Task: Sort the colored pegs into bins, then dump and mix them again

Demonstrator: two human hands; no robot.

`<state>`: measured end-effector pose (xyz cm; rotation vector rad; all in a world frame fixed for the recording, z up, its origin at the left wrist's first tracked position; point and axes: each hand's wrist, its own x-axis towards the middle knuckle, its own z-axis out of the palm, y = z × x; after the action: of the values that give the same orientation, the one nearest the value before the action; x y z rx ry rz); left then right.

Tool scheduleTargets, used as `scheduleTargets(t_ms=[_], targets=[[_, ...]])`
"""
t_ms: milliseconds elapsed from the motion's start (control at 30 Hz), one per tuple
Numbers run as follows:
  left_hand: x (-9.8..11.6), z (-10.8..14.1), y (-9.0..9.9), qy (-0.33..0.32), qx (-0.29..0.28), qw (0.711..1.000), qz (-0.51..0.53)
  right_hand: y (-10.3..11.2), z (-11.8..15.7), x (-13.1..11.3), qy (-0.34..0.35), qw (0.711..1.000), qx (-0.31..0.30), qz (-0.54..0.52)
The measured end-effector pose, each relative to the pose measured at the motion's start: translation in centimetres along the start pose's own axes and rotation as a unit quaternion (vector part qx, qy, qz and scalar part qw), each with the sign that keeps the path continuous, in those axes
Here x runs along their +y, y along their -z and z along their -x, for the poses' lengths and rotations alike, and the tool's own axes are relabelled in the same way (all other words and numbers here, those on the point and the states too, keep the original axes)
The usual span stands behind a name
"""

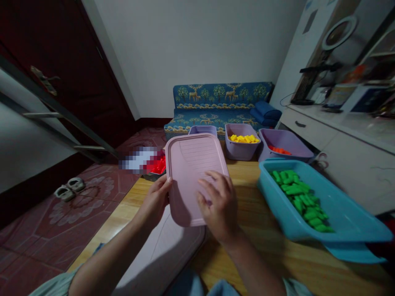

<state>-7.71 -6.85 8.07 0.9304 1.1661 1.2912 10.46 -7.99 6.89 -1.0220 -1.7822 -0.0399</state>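
Observation:
A pink rectangular lid is held up, tilted, above the wooden table. My left hand grips its left edge, thumb on the front face and fingers behind. Over the lid's lower right part is my right hand, its fingers spread and slightly bent; whether the fingertips touch the surface is unclear. Beneath the lid, a larger pale pink lid or board lies at the table's near edge.
A blue tub with green pieces stands right. Purple bins behind hold yellow pieces and orange-red pieces. Red pieces sit in a dark container left. Beyond is a patterned sofa.

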Motion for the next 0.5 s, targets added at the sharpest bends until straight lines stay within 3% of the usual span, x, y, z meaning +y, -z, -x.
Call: scheduleTargets(t_ms=[100, 167, 267, 333, 400, 500], targets=[[0.6, -0.9, 1.2, 0.001, 0.03, 0.999, -0.015, 0.6, 0.9, 2.4, -0.125, 0.989, 0.077, 0.026], [0.8, -1.6, 1.7, 0.0, 0.044, 0.999, -0.011, 0.3, 1.6, 3.5, -0.217, 0.974, 0.04, -0.049], [0.7, -2.4, 2.0, 0.008, 0.049, 0.999, -0.006, -0.3, 2.3, 4.0, -0.341, 0.903, -0.08, -0.249], [0.6, -2.3, 1.8, 0.033, 0.042, 0.998, -0.015, -0.5, 2.3, 4.0, -0.399, 0.847, -0.098, -0.338], [0.5, -1.9, 1.6, 0.072, 0.007, 0.996, -0.042, -0.7, 1.9, 4.1, -0.425, 0.823, -0.06, -0.371], [0.5, -1.3, 1.2, 0.127, -0.1, 0.982, -0.096, -1.0, 0.8, 4.9, -0.415, 0.828, 0.019, -0.376]])
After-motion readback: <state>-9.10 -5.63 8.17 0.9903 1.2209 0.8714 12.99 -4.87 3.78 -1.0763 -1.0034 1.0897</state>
